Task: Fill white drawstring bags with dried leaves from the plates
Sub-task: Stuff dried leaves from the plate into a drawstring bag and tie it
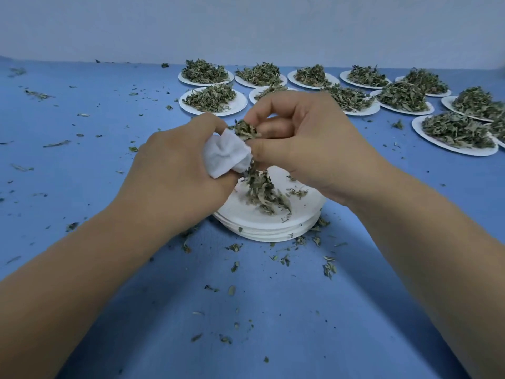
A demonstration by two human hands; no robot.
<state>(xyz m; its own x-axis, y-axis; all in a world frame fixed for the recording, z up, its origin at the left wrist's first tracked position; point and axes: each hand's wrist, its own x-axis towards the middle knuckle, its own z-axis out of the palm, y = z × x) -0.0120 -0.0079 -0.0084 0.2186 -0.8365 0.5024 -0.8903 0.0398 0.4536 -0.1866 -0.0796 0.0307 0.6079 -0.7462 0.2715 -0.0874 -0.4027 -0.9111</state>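
Above the stack of white plates (pixel 269 228), the left hand (pixel 175 170) grips a crumpled white drawstring bag (pixel 226 154), its fingers curled round the cloth, while the right hand (pixel 308 143) pinches a tuft of dried leaves (pixel 246 130) at the bag's upper edge. A small heap of loose leaves (pixel 262 191) lies on the top plate of the stack, directly below the bag. Beyond the stack and to its right, leaf-heaped plates (pixel 213 101) stand in rows on the blue table (pixel 82 165), and crumbs of leaf (pixel 284 259) are scattered all round the stack.
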